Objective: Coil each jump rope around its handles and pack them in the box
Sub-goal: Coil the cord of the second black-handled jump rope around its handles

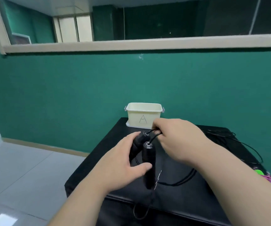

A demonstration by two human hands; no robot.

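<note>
Nearest the camera, below the left hand (120,163), a loop of the rope (178,182) dangles off the front edge of the black table (196,201) (thin, easy to miss). The left hand is curled round both black handles (148,162), thumb across the front, fingers behind. The pair sits side by side, caps pointing up and away. The right hand (182,141), just past the caps, is closed in a pinch on the two strands where they leave the handles. The rest of the rope lies slack and doubled on the table under the right forearm, none of it wound on yet.

Judgement: the step is starting the first wrap. To do it well:
- Clamp the handles parallel so they don't scissor.
- Take the first turn snug, close to the caps.
- Feed the doubled strand through the right fingers with light tension.
- Lay turns side by side down the grips, not stacked, since a fat bundle likely slips.
- Mind the hanging loop, which may catch the table edge when drawn in.

Right of the right hand, more thin black cord (221,133) is spread on the table; I can't tell if it's the same rope or another. A green and pink item (262,174) sits further right, partly cut off. Beyond both hands stands the cream box (134,118) marked A, open-topped and apart from the fingers, contents not visible.
</note>
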